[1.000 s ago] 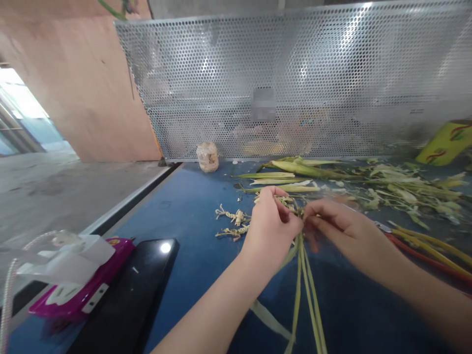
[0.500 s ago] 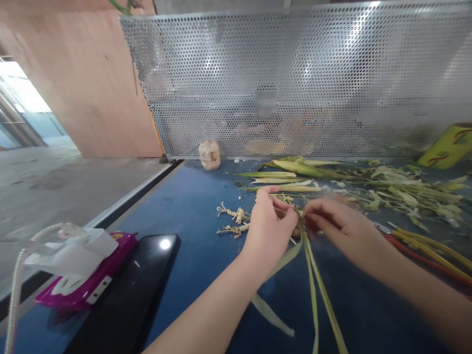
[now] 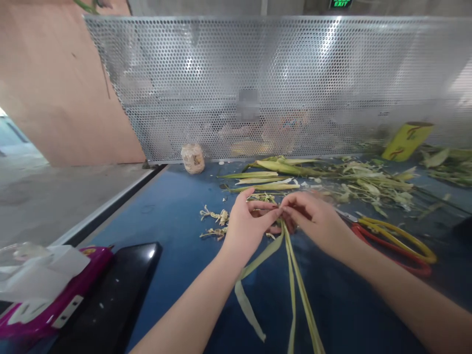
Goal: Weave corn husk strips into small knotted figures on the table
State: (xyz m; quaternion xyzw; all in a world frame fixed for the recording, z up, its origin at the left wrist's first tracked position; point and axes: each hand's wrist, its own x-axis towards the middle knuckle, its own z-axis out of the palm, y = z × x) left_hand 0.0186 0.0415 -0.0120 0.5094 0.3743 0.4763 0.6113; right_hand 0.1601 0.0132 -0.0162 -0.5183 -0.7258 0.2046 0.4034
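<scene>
Long pale green leaf strips [image 3: 299, 282] hang from between my two hands, which meet above the blue table. My left hand [image 3: 246, 223] is closed, pinching the top of the strips between thumb and fingers. From the right, my right hand [image 3: 313, 219] pinches at the same spot, its fingertips touching those of the left. The knot or join inside the fingers is hidden. One wide strip bends down to the left and folds. Beside my left hand lie two small braided plant pieces [image 3: 217, 216], partly covered by it.
Scissors [image 3: 409, 243] with red and yellow handles lie beyond my right forearm. Green stalks and leaves [image 3: 291, 168] spread along a perforated metal panel [image 3: 221, 64]. A yellow can [image 3: 407, 142] and a wrapped lump [image 3: 192, 158] stand there. A black phone [image 3: 106, 290] and a magenta power strip [image 3: 92, 268] lie left.
The view has turned to the right, so everything sits farther left and the scissors' handles show fully. My right hand has closed in against my left at the strips' top.
</scene>
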